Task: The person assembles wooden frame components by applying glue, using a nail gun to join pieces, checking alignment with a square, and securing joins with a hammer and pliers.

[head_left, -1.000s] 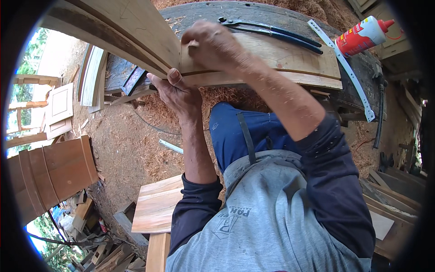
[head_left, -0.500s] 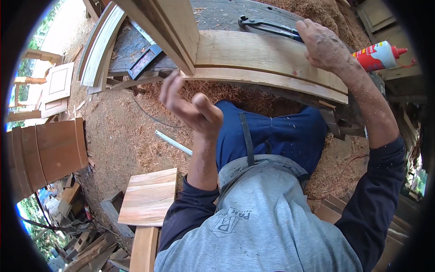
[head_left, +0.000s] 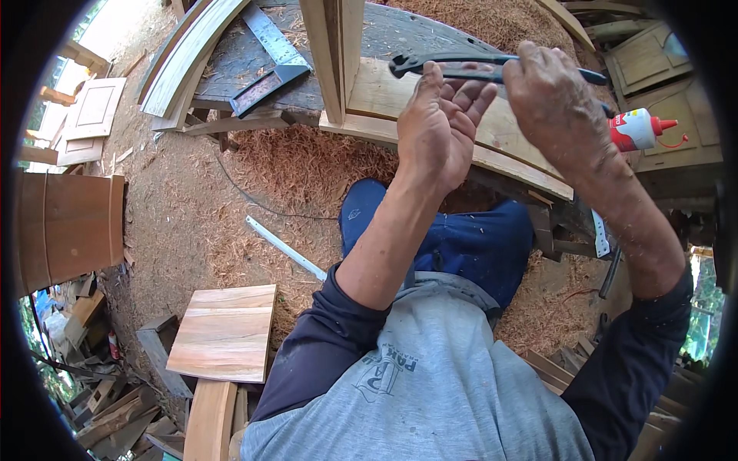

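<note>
My right hand (head_left: 550,96) grips the long handles of a pair of dark pincers (head_left: 477,57) and holds them above the workbench, jaws pointing left. My left hand (head_left: 438,131) is raised right beside the jaws, palm turned up. Its fingers are apart and half curled, and its thumb overlaps the lower handle; whether it bears on the handle is hard to see. Beneath both hands lies a pale wooden frame (head_left: 369,129), a long board with a raised edge strip. An upright wooden piece (head_left: 338,61) stands at the frame's left end.
A try square (head_left: 269,88) and curved wood strips (head_left: 181,65) lie on the bench's left part. A white and red glue bottle (head_left: 634,131) is at right. Below left are a wooden panel (head_left: 223,330) and a metal strip (head_left: 284,247) amid shavings. Stacked scrap wood (head_left: 123,415) fills the lower-left corner.
My right hand has lifted the pincers off the wooden frame. My left hand has moved right, from the upright piece up to the pincers' jaws. The view has shifted a little.
</note>
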`<control>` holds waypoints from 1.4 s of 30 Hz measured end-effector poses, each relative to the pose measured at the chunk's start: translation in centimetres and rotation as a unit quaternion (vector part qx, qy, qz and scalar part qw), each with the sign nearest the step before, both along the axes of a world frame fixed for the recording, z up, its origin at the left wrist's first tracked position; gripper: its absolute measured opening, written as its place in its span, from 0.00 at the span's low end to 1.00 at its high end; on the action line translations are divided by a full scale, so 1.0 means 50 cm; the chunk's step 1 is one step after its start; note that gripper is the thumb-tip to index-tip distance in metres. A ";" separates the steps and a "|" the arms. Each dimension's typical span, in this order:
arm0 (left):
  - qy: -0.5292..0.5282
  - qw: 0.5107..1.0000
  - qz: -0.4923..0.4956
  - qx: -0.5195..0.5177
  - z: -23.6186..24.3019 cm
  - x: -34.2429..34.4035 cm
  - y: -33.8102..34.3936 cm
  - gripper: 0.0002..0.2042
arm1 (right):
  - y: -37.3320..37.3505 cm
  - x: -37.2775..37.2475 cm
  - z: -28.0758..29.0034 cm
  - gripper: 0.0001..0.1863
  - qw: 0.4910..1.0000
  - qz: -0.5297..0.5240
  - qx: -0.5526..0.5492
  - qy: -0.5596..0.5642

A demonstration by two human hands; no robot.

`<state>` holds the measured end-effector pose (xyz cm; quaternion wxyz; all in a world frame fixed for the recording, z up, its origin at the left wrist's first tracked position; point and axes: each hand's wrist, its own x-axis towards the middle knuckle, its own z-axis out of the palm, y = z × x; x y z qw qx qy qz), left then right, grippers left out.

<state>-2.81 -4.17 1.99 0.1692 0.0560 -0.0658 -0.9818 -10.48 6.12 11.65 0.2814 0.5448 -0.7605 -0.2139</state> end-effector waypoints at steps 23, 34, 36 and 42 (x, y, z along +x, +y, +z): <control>-0.033 0.991 0.133 0.009 -0.008 -0.003 -0.039 0.18 | -0.099 0.047 0.033 0.05 0.996 -0.028 0.054 -0.063; -0.044 0.981 0.176 0.064 -0.004 -0.020 -0.049 0.16 | -0.100 0.007 0.076 0.10 0.986 0.070 0.089 -0.119; -0.026 0.981 0.186 0.053 -0.006 -0.022 -0.049 0.14 | -0.104 0.005 0.084 0.09 0.982 0.059 0.121 -0.129; -0.043 0.980 0.186 0.058 0.002 -0.024 -0.054 0.13 | -0.105 0.009 0.108 0.09 0.988 0.004 0.107 -0.109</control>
